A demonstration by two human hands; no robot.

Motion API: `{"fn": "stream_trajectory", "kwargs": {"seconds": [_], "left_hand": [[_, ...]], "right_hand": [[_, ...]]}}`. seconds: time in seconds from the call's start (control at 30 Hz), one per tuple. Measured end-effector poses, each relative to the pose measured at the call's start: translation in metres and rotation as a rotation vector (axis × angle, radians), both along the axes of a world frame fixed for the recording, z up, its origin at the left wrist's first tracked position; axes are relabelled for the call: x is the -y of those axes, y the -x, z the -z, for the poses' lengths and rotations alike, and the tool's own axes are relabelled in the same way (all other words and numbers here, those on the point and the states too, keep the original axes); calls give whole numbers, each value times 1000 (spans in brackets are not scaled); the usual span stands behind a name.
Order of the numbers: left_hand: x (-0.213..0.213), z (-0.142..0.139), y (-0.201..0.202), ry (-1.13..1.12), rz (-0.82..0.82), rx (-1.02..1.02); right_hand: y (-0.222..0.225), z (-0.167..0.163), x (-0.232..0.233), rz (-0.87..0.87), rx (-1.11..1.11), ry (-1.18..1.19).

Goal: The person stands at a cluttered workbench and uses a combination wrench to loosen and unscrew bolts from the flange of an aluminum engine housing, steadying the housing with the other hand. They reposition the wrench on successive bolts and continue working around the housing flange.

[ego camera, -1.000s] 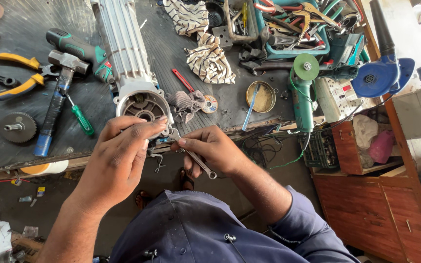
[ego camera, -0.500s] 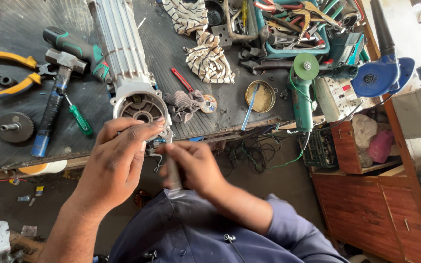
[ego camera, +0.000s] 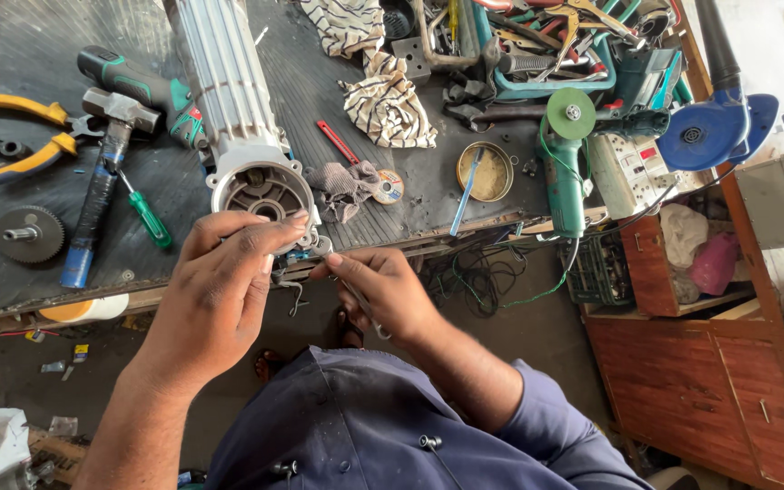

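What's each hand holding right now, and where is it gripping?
The right hand grips a slim metal tool along its shaft. The left hand pinches something small at the motor housing end; what it is cannot be told.

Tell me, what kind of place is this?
Probably a repair workshop. The bench is covered in tools: a hammer, yellow pliers, a green angle grinder, and a ribbed metal motor housing.

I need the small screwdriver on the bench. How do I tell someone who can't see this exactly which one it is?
Start at the ribbed silver motor housing lying on the dark bench top. Just left of its round open end lies a hammer with a blue-ended handle. The green-handled screwdriver lies beside that handle, shorter and slimmer than the hammer.
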State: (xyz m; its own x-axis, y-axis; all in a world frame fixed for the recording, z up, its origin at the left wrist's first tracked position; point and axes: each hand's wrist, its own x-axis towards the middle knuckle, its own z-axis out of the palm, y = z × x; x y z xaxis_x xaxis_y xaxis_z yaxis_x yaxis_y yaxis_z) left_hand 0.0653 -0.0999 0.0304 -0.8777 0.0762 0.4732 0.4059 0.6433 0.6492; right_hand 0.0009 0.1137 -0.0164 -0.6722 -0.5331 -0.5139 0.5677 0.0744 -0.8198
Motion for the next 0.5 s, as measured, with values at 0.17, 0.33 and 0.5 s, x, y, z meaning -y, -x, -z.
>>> {"fn": "stream_trajectory", "kwargs": {"seconds": [0.17, 0.33, 0.5], "left_hand": [[1, -6, 5, 7, -7, 8], [-2, -9, 3, 4, -9, 9], [0, -3, 1, 0, -5, -12]], "right_hand": [[26, -15, -4, -177, -50, -83], [55, -33, -8, -423, -187, -197], [75, -37, -4, -572, -233, -226]]}}
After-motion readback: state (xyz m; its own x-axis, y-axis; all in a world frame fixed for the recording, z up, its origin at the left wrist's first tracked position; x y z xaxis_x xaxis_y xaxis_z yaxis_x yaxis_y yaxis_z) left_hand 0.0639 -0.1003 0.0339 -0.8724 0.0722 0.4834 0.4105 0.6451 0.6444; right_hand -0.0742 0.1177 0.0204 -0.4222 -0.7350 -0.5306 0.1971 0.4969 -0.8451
